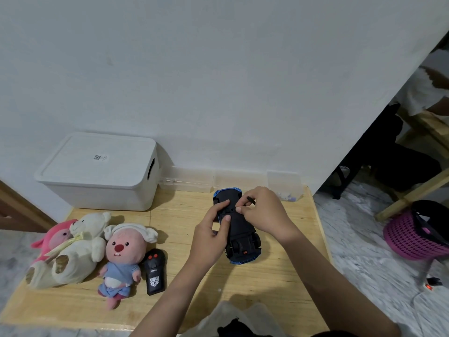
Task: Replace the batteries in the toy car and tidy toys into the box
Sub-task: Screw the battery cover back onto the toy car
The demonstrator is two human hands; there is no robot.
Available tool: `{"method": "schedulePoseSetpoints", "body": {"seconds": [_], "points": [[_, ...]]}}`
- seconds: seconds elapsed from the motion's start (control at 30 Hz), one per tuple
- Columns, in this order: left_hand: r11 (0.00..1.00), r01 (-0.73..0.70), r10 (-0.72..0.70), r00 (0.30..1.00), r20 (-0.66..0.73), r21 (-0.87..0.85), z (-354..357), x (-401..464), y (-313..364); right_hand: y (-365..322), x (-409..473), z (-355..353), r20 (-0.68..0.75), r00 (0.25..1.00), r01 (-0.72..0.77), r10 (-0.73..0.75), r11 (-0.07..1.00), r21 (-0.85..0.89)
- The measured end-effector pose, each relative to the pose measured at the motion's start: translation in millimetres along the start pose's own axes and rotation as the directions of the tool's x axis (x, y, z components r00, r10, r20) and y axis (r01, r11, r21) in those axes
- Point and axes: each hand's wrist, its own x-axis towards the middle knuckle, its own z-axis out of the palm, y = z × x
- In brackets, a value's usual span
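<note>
While the blue and black plastic toy car [239, 224] lies belly-up on the pale wooden worktop [184, 215], I reckon the step in hand is freeing the battery cover on its underside, so the trick is steady hold + straight tool. My left hand [213, 224] curls round the car's left flank, thumb and forefinger pressed on the black chassis near the far end; that's my brace, and I'd keep it firm so the body doesn't skid on the wood. My right hand [262, 212] is pinched shut on a thin black tool [251, 200], prob. a small screwdriver, though it's too small to be sure, w/ fingertips touching the chassis right beside my left forefinger. Whether there's a screw under them I can't tell; fingers hide the spot. Best approach, I'd say: keep the tip square to the chassis, push down before turning, and mind any loose screw, since it could roll off the worktop edge. The car sits directly under both hands, nose pointing away toward the wall, rear wheels nearest me. Tidying is not yet begun: the white lidded plastic storage box [97, 171] stands shut at the far left, well apart from the car, and the plush toys plus the black handheld remote controller [155, 271] lie left of my left arm.
</note>
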Motion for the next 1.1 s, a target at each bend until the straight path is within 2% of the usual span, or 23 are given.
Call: {"method": "schedulePoseSetpoints", "body": {"seconds": [0.17, 0.43, 0.77, 1.1], "points": [[1.0, -0.006, 0.006, 1.0, -0.007, -0.025, 1.1, -1.0, 0.4, 2.1, -2.7, 0.4, -0.01, 0.999, -0.046, 0.048, 0.985, 0.167], [1.0, -0.014, 0.014, 0.999, -0.041, -0.022, 0.6, 2.1, -2.1, 8.1, -9.2, 5.6, -0.058, 0.994, 0.091, -0.09, 0.996, 0.017], [0.999, -0.023, 0.022, 0.999, -0.043, -0.034, 2.5, 8.0, -2.5, 14.8, -9.9, 13.5, -0.182, 0.983, 0.049, -0.014, 0.981, 0.187], [1.0, -0.016, 0.016, 1.0, -0.011, 0.013, 1.8, 7.3, -6.0, 10.0, -12.2, 16.6, -0.127, 0.988, 0.093, -0.088, 0.995, 0.036]]}}
